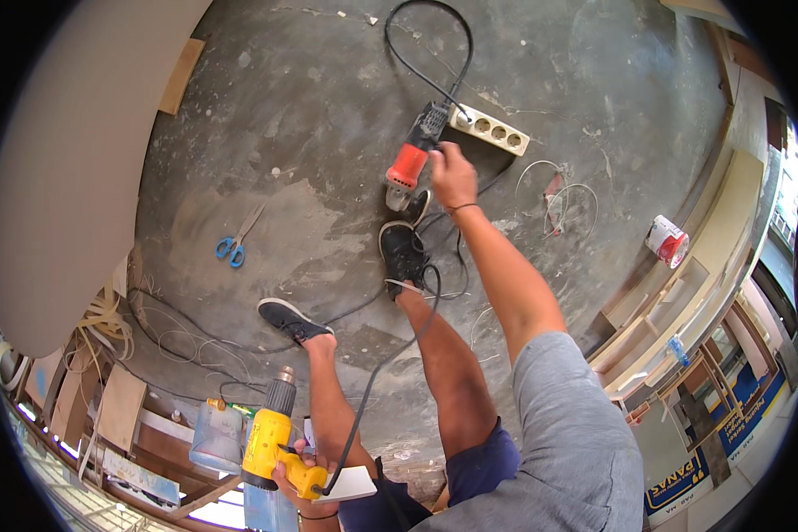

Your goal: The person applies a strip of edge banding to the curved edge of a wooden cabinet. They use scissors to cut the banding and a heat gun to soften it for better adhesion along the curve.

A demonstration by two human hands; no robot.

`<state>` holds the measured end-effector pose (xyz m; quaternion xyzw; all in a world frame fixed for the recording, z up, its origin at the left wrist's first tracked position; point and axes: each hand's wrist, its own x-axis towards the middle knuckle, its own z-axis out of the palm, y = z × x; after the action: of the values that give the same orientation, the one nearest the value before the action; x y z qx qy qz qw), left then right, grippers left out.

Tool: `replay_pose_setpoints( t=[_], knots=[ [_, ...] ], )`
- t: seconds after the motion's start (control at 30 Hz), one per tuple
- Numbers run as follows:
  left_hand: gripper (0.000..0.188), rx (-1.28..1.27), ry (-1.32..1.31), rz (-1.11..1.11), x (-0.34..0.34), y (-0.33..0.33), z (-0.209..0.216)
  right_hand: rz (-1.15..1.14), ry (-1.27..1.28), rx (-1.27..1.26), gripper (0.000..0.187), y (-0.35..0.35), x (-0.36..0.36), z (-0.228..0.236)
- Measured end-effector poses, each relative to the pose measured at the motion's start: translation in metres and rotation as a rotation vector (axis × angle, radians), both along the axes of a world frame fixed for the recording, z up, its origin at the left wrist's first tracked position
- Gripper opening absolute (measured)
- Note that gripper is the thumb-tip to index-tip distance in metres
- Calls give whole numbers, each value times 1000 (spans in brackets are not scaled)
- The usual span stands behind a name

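Note:
In my left hand point(297, 470), low in the picture, is a yellow heat gun point(266, 448) with its metal nozzle up. Its black cord point(368, 395) runs from the grip toward my feet. A flat white piece point(353, 483) shows beside that hand; whether I hold it is unclear. My right hand point(453, 177) reaches far forward, fingers curled at the side of a red and black angle grinder point(408, 164) on the floor. What those fingers grip is hidden. Just beyond lies a white power strip point(489, 131), with one plug in its left end.
Blue-handled scissors point(237, 239) lie on the concrete floor to the left. Cords loop round my shoes point(403, 254). Thin wire point(554, 199) and a red-white tub point(667, 241) are at the right. Wood pieces point(120, 403) and a clear container point(216, 436) stand at the lower left.

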<state>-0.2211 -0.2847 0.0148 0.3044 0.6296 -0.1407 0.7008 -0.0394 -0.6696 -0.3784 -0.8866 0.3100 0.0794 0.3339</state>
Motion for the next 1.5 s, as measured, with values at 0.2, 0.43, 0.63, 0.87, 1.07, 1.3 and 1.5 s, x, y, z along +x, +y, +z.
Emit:
replay_pose_setpoints(
  t=[0.2, 0.43, 0.63, 0.87, 1.07, 1.3, 1.5],
  knots=[
    [56, -27, -13, -38, 13, 7, -6, 35, 292, -433, 23, -116, -12, 3],
    [55, 14, -4, -71, 34, 3, -13, 354, 480, -434, 26, -133, 44, -5],
    [54, -29, -17, -36, 45, 0, -18, 233, 556, -368, 33, -130, 62, -6],
    [56, -12, 3, 7, 37, -5, -28, 288, 573, -322, 36, -120, 60, -20],
    [56, -29, -6, -12, 36, 3, -30, 443, 724, -244, 34, -127, 51, -22],
    [50, -25, -19, 13, 44, -4, -27, 525, 648, -375, 25, -102, 44, -19],
    [56, -91, -73, 88, 35, 4, -34, 572, 596, -425, 21, -110, 32, -31]
  ],
)
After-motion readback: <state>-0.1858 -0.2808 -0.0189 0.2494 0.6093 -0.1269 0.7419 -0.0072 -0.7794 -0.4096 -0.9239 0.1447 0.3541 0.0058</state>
